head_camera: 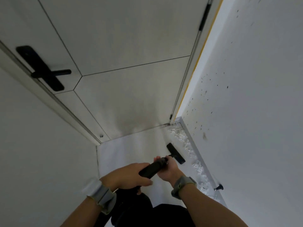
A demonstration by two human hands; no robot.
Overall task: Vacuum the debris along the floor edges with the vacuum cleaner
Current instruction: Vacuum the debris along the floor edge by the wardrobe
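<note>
my left hand [129, 175] is wrapped around the near end of the black vacuum cleaner wand [153, 167], and my right hand [168, 169] grips it just ahead, fingers curled over the tube. both wrists carry grey straps. the nozzle head [175, 153] sits on the pale floor [131, 151] at about one o'clock from my hands, just beside a strip of white debris [188, 148] running along the baseboard [193, 143] of the right wall. a door [124, 46] with a black handle [44, 71] stands at twelve.
</note>
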